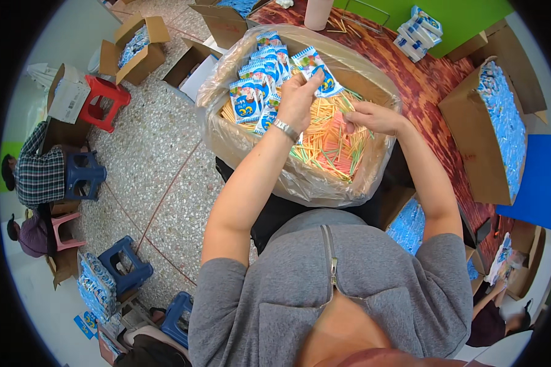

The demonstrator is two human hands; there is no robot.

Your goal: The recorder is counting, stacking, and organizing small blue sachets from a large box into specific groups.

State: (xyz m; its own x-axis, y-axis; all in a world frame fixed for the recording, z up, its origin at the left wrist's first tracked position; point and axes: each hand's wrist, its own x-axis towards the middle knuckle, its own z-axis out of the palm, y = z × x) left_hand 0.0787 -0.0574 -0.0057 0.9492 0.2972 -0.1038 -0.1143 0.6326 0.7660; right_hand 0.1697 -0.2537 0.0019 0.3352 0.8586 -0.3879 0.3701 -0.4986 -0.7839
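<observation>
My left hand [297, 104] pinches a blue and white packet [326, 82] by its lower left side, above an open box lined with a clear plastic bag [226, 131]. More such packets [248, 101] lie in the left part of the box. Loose thin sticks [324, 131] in yellow, pink and green fill its right part. Over those sticks, close to the pink ones, my right hand [373, 118] has its fingers curled together. Whether any sticks are between those fingertips is hard to see.
A red-brown patterned table [419, 92] carries a stack of packets [418, 35] and a pale cup [318, 13]. Cardboard boxes of blue packets stand right [471, 134] and upper left [142, 67]. Red [104, 103] and blue stools [125, 264] and seated people [40, 174] are leftward.
</observation>
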